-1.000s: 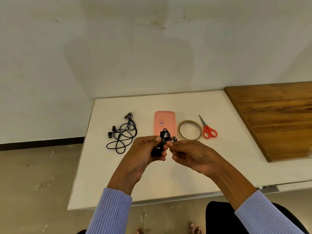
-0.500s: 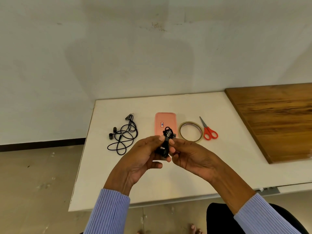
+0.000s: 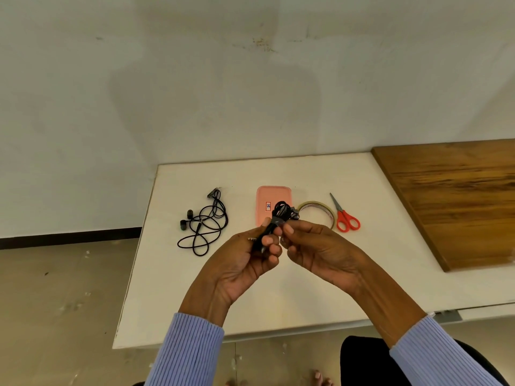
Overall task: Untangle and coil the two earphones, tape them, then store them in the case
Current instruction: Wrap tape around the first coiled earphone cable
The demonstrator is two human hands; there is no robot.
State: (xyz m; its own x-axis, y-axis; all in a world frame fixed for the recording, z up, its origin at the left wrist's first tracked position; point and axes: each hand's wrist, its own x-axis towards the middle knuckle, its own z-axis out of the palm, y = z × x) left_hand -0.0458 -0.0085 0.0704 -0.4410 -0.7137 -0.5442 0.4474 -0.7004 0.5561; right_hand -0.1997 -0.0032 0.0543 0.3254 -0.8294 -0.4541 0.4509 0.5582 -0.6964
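A coiled black earphone (image 3: pixel 281 215) is held up over the white table (image 3: pixel 320 288), pinched at its middle by both hands. My left hand (image 3: pixel 245 263) grips the lower part of the bundle, where the metal plug sticks out to the left. My right hand (image 3: pixel 317 249) pinches the bundle from the right with thumb and fingertips. A second black earphone (image 3: pixel 204 227) lies loose and looped on the table to the left. The pink case (image 3: pixel 266 201) lies flat and shut behind the held bundle. A roll of clear tape (image 3: pixel 317 213) lies right of the case.
Red-handled scissors (image 3: pixel 344 217) lie beside the tape roll. A brown wooden board (image 3: pixel 457 201) covers the table's right side. A wall stands right behind the table. The table's left edge drops to a concrete floor.
Both hands have risen a little with the coiled earphone and drawn closer together. The right fingertips now press on the middle of the bundle.
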